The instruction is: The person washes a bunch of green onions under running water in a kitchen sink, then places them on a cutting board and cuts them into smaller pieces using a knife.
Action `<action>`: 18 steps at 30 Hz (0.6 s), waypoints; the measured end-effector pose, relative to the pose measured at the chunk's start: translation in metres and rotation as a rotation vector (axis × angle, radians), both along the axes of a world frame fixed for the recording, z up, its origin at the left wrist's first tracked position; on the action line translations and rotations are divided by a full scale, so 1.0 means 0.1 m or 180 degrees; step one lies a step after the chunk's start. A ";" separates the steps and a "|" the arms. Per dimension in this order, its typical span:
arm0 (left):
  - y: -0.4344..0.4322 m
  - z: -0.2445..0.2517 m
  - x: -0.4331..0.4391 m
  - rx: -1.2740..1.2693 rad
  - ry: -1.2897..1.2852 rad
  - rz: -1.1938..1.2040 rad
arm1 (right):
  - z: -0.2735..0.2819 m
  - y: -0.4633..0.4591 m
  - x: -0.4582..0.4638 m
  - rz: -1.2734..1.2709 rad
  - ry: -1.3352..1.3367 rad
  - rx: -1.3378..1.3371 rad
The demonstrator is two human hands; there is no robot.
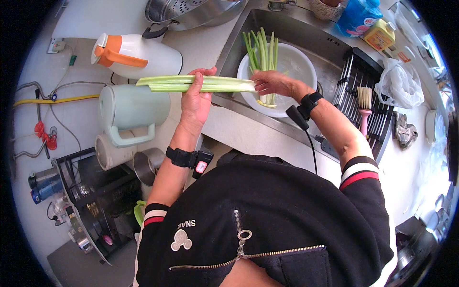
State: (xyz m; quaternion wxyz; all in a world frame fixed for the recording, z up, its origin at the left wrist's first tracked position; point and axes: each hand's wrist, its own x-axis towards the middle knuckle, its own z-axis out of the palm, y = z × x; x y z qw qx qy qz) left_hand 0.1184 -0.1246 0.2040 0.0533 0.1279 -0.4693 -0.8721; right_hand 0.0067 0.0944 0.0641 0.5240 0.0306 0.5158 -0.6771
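Observation:
My left hand [196, 98] grips two pale green celery stalks [172, 84] side by side, held level across the sink's left edge. Their cut tops point left, and their whitish base ends reach my right hand [278, 83]. The fingers of that hand are at the base ends and slightly blurred, so whether they grip is unclear. Below my right hand is a white basin [297, 66] with water in it, set in the steel sink [229, 53]. More celery stalks [263, 50] stand in the basin, leaning on its far rim, their lower parts partly hidden by my hand.
A white thermos jug [157, 53] with an orange handle and a mint-green kettle [136, 106] stand on the left. Behind them is a steel steamer pot [204, 16]. A black drying rack [348, 86] with a pink-handled brush [364, 107] spans the sink's right side, beside a plastic bag [400, 84].

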 end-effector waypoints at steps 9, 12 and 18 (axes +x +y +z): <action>-0.10 -0.15 -0.07 -0.0280 -0.0084 0.0505 | -1.34 0.49 -0.09 0.0612 0.3512 0.2273; -0.09 -0.20 -0.12 -0.0267 -0.0030 0.0421 | -0.91 0.22 -0.24 0.0590 0.3718 0.2078; 0.07 -0.22 -0.17 -0.0165 -0.0273 0.0268 | -0.41 -0.21 -0.14 0.0380 0.2629 0.2648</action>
